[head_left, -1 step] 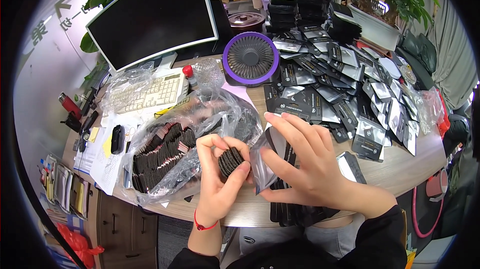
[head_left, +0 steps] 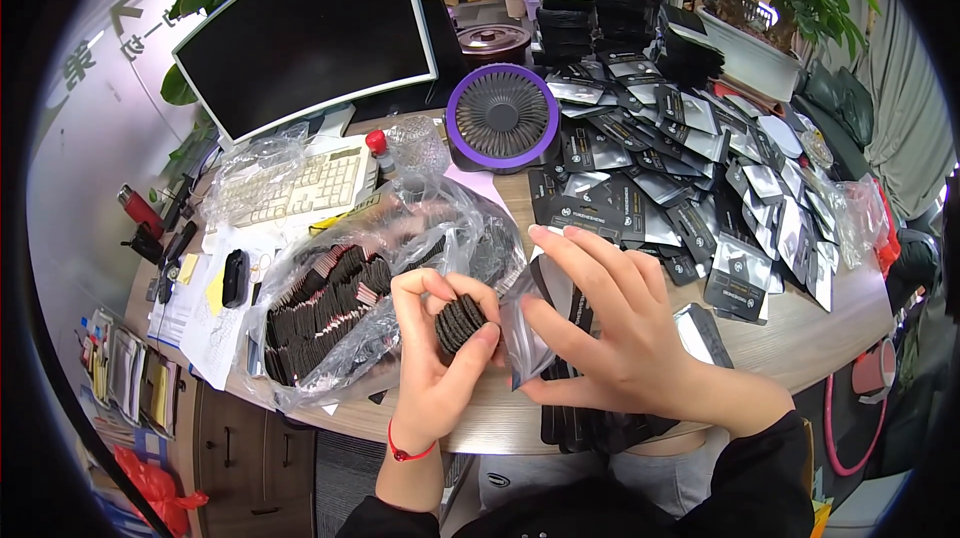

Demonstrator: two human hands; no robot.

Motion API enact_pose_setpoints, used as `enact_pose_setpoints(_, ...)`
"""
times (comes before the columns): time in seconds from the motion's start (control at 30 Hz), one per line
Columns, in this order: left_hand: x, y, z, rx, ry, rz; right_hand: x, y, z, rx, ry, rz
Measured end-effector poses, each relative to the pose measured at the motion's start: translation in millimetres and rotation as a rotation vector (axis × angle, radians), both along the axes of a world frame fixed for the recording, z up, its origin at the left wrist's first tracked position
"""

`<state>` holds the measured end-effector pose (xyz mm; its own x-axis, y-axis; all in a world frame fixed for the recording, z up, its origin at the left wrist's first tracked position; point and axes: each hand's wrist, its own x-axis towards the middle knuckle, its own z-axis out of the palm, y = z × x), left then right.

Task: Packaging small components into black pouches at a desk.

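A short stack of round dark pads with ridged edges point(head_left: 461, 326) sits in my left hand point(head_left: 437, 363), pinched between the curled fingers and thumb. Close beside it, my right hand point(head_left: 620, 333) has a small clear-fronted pouch point(head_left: 524, 338) between its thumb and index finger, the other fingers spread above. The pouch's mouth faces my left hand; whether it is parted I cannot tell. Left of my hands lies a large clear plastic bag point(head_left: 290, 396) with many similar dark pads point(head_left: 325, 303) in rows. Under my right hand, more black pouches point(head_left: 570, 426) lie at the table's front edge.
A large heap of black and silver pouches point(head_left: 650, 158) covers the right back of the wooden desk point(head_left: 790, 338). Behind my hands stands a purple-rimmed fan point(head_left: 503, 116). Monitor point(head_left: 310, 33), keyboard point(head_left: 300, 183), red-capped bottle point(head_left: 376, 144) and papers point(head_left: 215, 328) occupy the left.
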<state>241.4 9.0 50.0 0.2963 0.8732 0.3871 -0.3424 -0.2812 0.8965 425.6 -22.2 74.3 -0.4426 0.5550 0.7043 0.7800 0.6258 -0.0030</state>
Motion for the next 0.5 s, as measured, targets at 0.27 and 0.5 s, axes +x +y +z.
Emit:
enact_pose_setpoints(0.27, -11, 4, -6, 0.164, 0.127, -0.035, -1, 0, -2, -0.005, -0.033, 0.016)
enact_pose_setpoints(0.5, -8, 5, 3, 0.053, -0.149, 0.081, -3, 0, -7, -0.017, -0.045, 0.006)
